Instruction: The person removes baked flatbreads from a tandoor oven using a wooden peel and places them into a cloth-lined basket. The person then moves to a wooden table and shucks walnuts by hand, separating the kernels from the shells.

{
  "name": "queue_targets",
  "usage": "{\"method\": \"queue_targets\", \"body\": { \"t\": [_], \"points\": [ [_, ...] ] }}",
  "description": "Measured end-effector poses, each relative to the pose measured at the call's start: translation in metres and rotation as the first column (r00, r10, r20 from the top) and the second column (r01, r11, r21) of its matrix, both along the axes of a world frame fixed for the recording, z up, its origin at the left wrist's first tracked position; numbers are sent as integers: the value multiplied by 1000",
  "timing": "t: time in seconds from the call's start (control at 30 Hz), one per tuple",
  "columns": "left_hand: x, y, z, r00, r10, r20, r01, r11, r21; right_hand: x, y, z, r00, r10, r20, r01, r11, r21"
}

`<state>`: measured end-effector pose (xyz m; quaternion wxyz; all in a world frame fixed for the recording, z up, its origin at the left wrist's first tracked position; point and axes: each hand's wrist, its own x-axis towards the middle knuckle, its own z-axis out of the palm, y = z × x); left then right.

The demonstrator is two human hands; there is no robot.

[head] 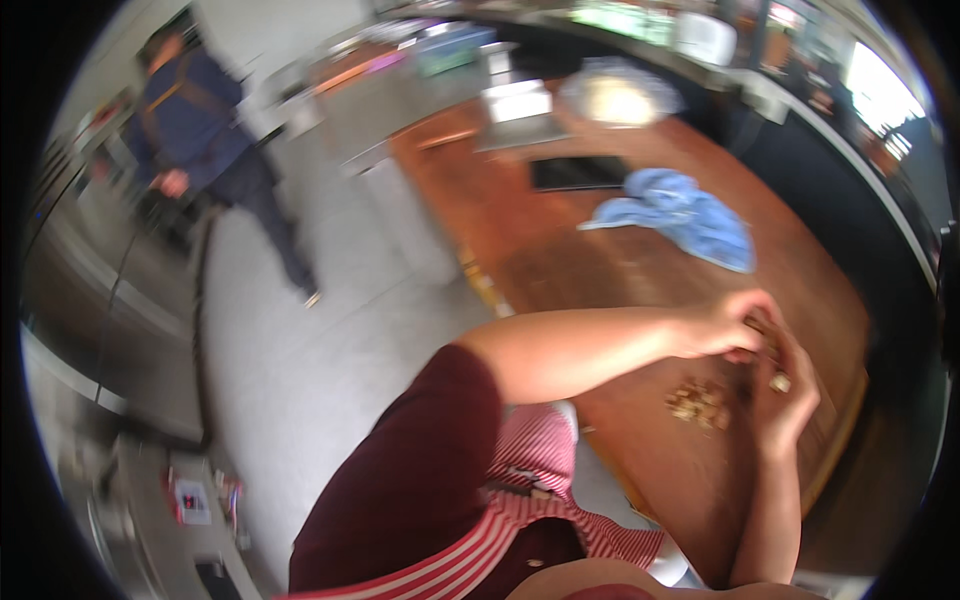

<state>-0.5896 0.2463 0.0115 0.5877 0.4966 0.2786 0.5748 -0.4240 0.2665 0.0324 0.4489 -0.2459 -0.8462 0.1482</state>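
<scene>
Over the right part of a reddish-brown wooden table (555,255), my two hands meet. My left hand (731,326) reaches in from the left, its fingers curled around small brown pieces that touch both hands. My right hand (791,397), coming up from below, is cupped around more of the small tan pieces (780,382), which look like broken nuts or similar food. Blur and fingers hide part of what is held. Just left of my right wrist lies a loose pile of the same sort of pieces (697,403) on the wood.
A crumpled blue cloth (675,210) lies beyond my hands, beside a dark flat rectangular object (577,173). Farther back are a metallic device (521,112) and a clear plastic bag with pale contents (622,97). Across the grey floor (337,360), a person (195,120) stands near steel appliances (112,270).
</scene>
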Motion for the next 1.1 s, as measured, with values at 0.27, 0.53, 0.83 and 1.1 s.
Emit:
{"method": "queue_targets", "body": {
  "t": [0.27,0.53,0.83,1.1],
  "points": [
    [-1,-8,14,992,30,-121,-38,997,-65,6,13,0,999,-26,40,12,946,323],
    [4,-12,15,949,94,-299,-104,994,-15,7,9,-3,994,-83,73,46,913,405],
    [4,-12,16,980,53,-190,-67,995,-67,7,12,-6,995,-80,53,50,902,429],
    [1,-9,12,984,22,-178,-35,997,-71,9,10,-4,996,-70,62,39,912,408]
  ]
}}
